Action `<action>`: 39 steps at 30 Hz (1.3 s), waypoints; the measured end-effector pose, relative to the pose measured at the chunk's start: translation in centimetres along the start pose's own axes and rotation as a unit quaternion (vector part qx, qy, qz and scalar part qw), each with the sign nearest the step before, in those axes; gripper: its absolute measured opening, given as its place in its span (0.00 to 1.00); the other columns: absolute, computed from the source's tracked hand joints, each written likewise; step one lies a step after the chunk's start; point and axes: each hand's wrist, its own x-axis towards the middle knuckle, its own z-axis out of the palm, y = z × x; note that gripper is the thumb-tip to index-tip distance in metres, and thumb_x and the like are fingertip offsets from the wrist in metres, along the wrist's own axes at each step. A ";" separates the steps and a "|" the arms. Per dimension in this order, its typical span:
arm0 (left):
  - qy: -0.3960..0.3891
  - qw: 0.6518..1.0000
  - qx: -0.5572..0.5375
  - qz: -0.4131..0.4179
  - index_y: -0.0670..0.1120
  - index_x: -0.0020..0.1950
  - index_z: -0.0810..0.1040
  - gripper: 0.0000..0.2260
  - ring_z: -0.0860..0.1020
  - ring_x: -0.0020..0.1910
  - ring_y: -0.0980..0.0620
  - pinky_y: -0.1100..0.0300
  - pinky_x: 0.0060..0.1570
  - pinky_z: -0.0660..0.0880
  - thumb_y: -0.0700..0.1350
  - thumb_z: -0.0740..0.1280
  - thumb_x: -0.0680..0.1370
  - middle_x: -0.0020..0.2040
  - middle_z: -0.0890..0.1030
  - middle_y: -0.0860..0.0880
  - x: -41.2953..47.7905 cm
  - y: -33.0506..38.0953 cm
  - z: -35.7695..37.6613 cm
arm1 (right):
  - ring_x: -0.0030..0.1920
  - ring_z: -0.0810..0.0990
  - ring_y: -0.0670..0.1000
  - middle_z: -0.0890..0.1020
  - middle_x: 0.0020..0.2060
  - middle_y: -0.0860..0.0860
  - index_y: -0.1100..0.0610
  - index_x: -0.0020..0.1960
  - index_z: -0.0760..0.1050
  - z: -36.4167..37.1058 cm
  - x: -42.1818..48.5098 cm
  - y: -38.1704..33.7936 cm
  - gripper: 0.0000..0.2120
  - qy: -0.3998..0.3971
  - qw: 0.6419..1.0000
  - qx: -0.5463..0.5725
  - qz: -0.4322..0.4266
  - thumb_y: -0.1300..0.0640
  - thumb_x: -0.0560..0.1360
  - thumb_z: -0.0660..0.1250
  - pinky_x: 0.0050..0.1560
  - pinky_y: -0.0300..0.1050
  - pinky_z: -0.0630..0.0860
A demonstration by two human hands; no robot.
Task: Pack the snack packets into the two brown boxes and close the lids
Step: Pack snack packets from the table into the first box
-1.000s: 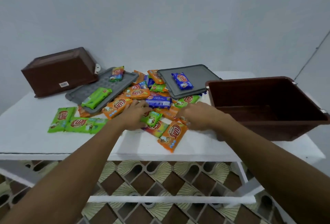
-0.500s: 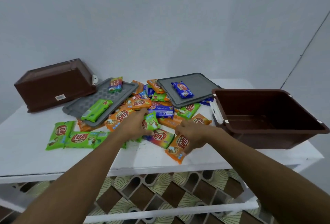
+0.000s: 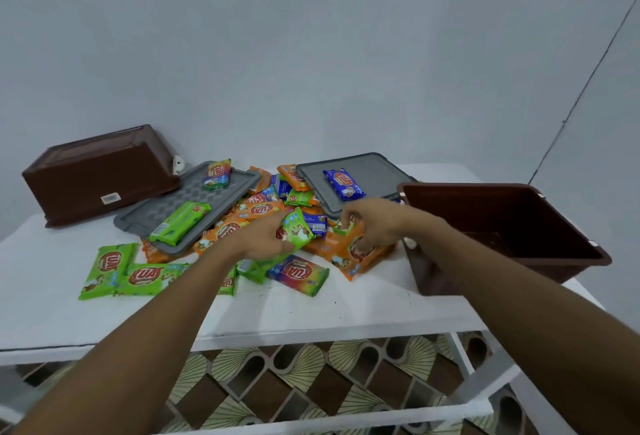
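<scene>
Gathering step: left hand [image 3: 258, 239] grasping green foil snack packet [image 3: 297, 231], right hand [image 3: 372, 223] clutching orange packets [image 3: 360, 254] — next, probably across into open brown plastic box [image 3: 502, 226].

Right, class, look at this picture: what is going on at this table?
A person is gathering snack packets from a pile on a white table. The left hand grips a green packet; the right hand is closed on orange packets. The open brown box beside the right arm looks empty. The second brown box lies upside down at the far left. Both grey lids lie loose with packets on them.
</scene>
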 end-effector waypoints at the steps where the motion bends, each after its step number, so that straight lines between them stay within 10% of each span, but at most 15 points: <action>1: 0.009 1.000 0.002 0.010 0.46 0.79 0.51 0.35 0.65 0.72 0.46 0.57 0.66 0.66 0.45 0.68 0.78 0.77 0.61 0.45 0.0 0.5 -0.3 | 0.49 0.79 0.51 0.77 0.50 0.46 0.48 0.55 0.71 -1.1 -0.6 0.5 0.20 0.014 0.997 0.075 0.003 0.58 0.69 0.76 0.44 0.44 0.78; 11: 0.157 0.976 -0.044 0.147 0.52 0.64 0.74 0.17 0.77 0.56 0.52 0.54 0.59 0.74 0.45 0.70 0.77 0.56 0.78 0.52 3.1 11.1 -2.9 | 0.42 0.81 0.49 0.83 0.42 0.52 0.54 0.52 0.78 -6.5 -7.8 10.9 0.05 0.257 0.732 0.628 -0.063 0.60 0.76 0.68 0.45 0.49 0.78; 20: 0.051 0.978 0.108 0.169 0.47 0.72 0.70 0.22 0.72 0.66 0.47 0.60 0.58 0.65 0.46 0.67 0.79 0.68 0.74 0.46 10.1 24.6 3.1 | 0.44 0.79 0.40 0.84 0.45 0.43 0.45 0.50 0.84 -7.3 -9.0 24.9 0.10 0.078 0.994 0.077 -0.014 0.57 0.71 0.75 0.47 0.37 0.72; 34: -0.049 0.909 0.412 0.036 0.47 0.67 0.73 0.18 0.75 0.60 0.40 0.46 0.53 0.72 0.49 0.66 0.77 0.63 0.74 0.42 15.9 26.5 12.6 | 0.54 0.76 0.61 0.74 0.57 0.58 0.52 0.70 0.65 -2.1 -6.9 27.6 0.30 0.002 0.986 -0.162 0.030 0.56 0.72 0.73 0.50 0.52 0.75; 39: -0.058 0.912 0.398 0.078 0.47 0.64 0.74 0.27 0.77 0.57 0.42 0.49 0.49 0.73 0.59 0.72 0.71 0.60 0.76 0.45 16.0 26.0 13.1 | 0.53 0.75 0.56 0.75 0.54 0.55 0.56 0.59 0.73 -1.7 -7.9 27.7 0.31 -0.043 0.981 -0.174 0.071 0.36 0.66 0.73 0.50 0.50 0.77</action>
